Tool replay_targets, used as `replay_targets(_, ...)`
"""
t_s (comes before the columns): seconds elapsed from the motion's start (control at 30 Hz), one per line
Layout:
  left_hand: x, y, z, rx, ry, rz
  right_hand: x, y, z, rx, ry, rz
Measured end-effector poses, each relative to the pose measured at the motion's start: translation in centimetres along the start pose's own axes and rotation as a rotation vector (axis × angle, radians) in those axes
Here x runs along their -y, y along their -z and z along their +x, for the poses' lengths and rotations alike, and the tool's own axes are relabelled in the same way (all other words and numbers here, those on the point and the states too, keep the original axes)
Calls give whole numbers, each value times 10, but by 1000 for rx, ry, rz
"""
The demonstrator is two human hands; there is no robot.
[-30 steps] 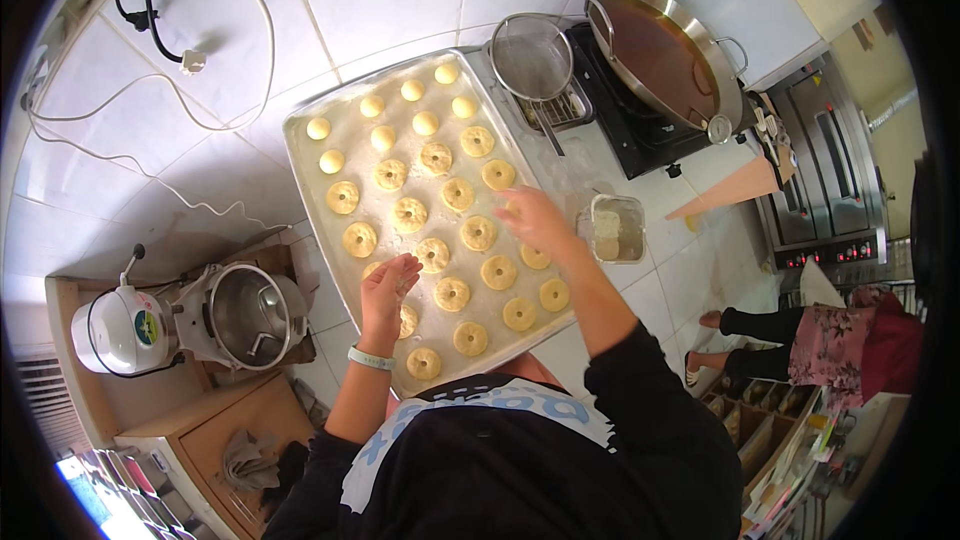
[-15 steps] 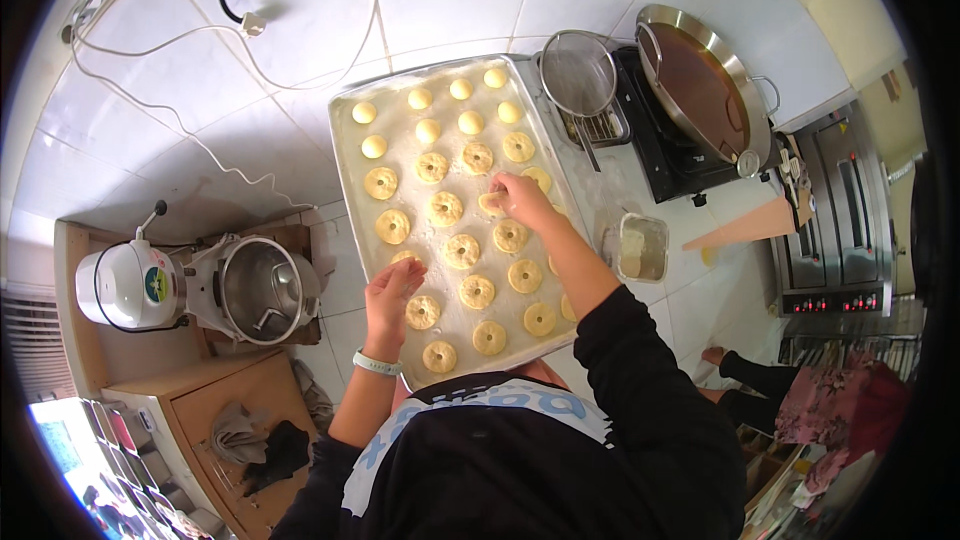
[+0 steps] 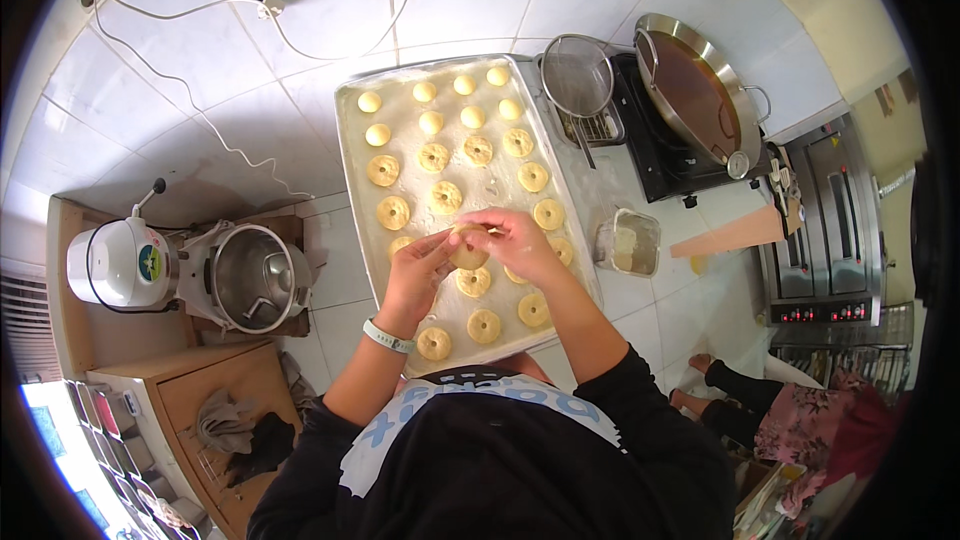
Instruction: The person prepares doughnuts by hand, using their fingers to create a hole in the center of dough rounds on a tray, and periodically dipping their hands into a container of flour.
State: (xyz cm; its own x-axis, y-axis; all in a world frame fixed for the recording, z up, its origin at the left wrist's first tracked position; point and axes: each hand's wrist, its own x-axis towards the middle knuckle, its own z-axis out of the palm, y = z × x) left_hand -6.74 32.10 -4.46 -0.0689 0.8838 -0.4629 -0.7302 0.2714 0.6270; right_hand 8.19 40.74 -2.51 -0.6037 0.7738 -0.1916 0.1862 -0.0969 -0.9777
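Note:
Both my hands are brought together above a large floured baking tray [image 3: 408, 83]. Between them is a pale dough ring [image 3: 469, 256], raised over the tray. My left hand [image 3: 418, 272] pinches its left side, while the fingers of my right hand [image 3: 512, 240] grip its top and right side. Some fingertips overlap at the ring's upper edge, so their exact placement is hidden. Rows of dough rings, such as one dough ring [image 3: 445, 197], cover the middle and near part of the tray. At the far end lie several smooth dough balls [image 3: 431, 122].
Right of the tray are a mesh strainer [image 3: 576, 75], a black stove [image 3: 650, 130] bearing a wide pan of brown liquid [image 3: 695, 90], and a clear container [image 3: 632, 243]. A stand mixer [image 3: 125, 265] with a steel bowl stands left. Another person [image 3: 800, 420] is at lower right.
My right hand has lifted a dough ring off the tray and moved toward me. My left hand has come up and right to meet it, and both now hold the ring.

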Motion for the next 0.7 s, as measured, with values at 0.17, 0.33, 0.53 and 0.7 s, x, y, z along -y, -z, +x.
replay_targets(0.17, -6, 6, -6, -13, -69, 50, 5, 1, -14, -4, -4, 176)
replay_targets(0.33, -12, 6, -11, 69, 25, 73, 7, -17, -23, -12, -104, 194)
replay_targets(0.53, -15, 11, -14, -32, 22, 109, 8, -20, -26, -120, 37, 249)
replay_targets(0.7, -22, 10, -19, -6, -31, 94, 15, -17, -29, -78, -89, 107)
